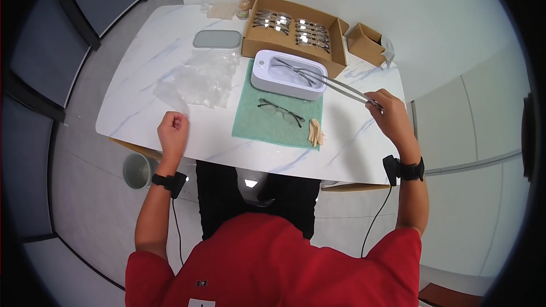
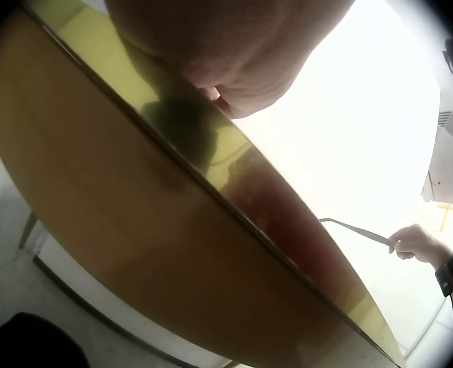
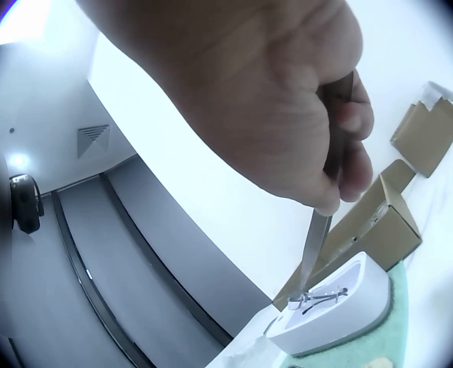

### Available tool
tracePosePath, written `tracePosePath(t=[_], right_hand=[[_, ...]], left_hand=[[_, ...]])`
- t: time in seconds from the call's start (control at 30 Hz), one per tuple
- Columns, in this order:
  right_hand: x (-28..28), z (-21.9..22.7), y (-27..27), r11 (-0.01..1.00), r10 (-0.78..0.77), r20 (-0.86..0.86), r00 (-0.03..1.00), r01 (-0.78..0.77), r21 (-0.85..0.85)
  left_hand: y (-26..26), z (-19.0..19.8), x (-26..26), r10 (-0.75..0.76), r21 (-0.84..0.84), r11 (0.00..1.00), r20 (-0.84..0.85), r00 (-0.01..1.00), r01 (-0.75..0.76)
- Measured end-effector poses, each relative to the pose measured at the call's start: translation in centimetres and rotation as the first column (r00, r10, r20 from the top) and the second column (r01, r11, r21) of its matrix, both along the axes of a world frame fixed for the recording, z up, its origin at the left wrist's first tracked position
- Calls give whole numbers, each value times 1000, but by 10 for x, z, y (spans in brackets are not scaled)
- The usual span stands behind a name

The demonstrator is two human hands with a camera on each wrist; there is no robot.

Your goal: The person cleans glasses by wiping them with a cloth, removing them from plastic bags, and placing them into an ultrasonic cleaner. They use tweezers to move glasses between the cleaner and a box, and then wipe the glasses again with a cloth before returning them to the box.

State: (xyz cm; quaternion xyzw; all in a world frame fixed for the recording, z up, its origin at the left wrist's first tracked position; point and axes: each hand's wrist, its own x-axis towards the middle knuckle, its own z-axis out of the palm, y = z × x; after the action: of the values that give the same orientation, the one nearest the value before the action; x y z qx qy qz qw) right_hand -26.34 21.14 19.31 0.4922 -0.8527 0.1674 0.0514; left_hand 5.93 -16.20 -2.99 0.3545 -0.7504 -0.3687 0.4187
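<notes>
My right hand (image 1: 388, 115) grips long metal tweezers (image 1: 347, 90) near their rear end, right of the ultrasonic cleaner. Their tips reach over the white cleaner (image 1: 263, 84) and meet a pair of eyeglasses (image 3: 327, 297) at its basin; whether they pinch the frame I cannot tell. A second pair of eyeglasses (image 1: 281, 112) lies on the green cloth (image 1: 250, 126) before the cleaner. My left hand (image 1: 173, 134) rests at the front left of the table, fingers curled in. Clear plastic bags (image 1: 206, 79) spread just beyond its fingers.
Behind the cleaner stands an open cardboard box (image 1: 338, 57) with rows of eyeglasses. A smaller carton (image 1: 365, 44) is to its right. Beige finger cots (image 1: 315, 133) lie on the cloth's corner. A grey-lidded container (image 1: 217, 38) and small jar (image 1: 243, 9) stand farther back. A bin (image 1: 138, 171) is below left.
</notes>
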Motion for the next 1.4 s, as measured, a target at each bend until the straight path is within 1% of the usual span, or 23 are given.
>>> tracePosePath(t=[0.03,0.13,0.2,0.27,0.33,0.43,0.53,0.6,0.67,0.7,0.77,0.8,0.83,0.97,1.23,1.4], right_hand=[[5,3,-4,1000,-15,22,1000,15,23],[6,6,1,1000,-15,-7,1000,15,-19],[7,19,9,991,-51,10,999,52,-120],[-1,20,25,933,-146,14,989,142,-330],[-23,7,47,797,-249,240,938,339,-500],[-43,-33,58,692,-318,379,869,486,-534],[-55,-99,59,733,-441,395,806,577,-360],[-64,-146,59,809,-476,152,866,499,-310],[-54,-161,46,815,-535,110,838,546,-193],[-51,-168,41,816,-539,110,835,551,-178],[-48,-179,31,815,-553,50,832,552,-175],[-45,-181,27,817,-556,17,831,551,-171],[-43,-181,23,807,-568,52,821,568,-161],[-42,-192,20,833,-542,39,840,542,-107],[-36,-182,19,855,-515,46,856,517,-38],[-38,-180,14,849,-529,43,848,529,14]], left_hand=[[0,0,0,4,6,1000,1,1000,-4],[-1,0,1,6,-5,1000,2,1000,-6],[-1,1,2,7,2,1000,0,1000,-7],[-1,0,1,4,4,1000,-3,1000,-4],[-1,-2,1,3,2,1000,-4,1000,-3],[-1,0,1,-1,-31,1000,-9,1000,1],[-1,-1,2,-7,-1,1000,-24,1000,7],[-3,-3,2,-7,-2,1000,-26,1000,7],[-3,-2,2,-5,-7,1000,-25,1000,5],[-2,-2,2,-4,-12,1000,-23,1000,3],[-2,-1,1,-5,-27,1000,-23,1000,5],[-2,-1,1,-5,-37,999,-26,1000,4],[-2,-1,2,-3,-43,999,-26,1000,2],[0,3,2,1,-56,998,-23,1000,-2],[0,5,2,5,-27,1000,-21,1000,-5],[1,6,3,-9,-36,999,-52,999,7]])
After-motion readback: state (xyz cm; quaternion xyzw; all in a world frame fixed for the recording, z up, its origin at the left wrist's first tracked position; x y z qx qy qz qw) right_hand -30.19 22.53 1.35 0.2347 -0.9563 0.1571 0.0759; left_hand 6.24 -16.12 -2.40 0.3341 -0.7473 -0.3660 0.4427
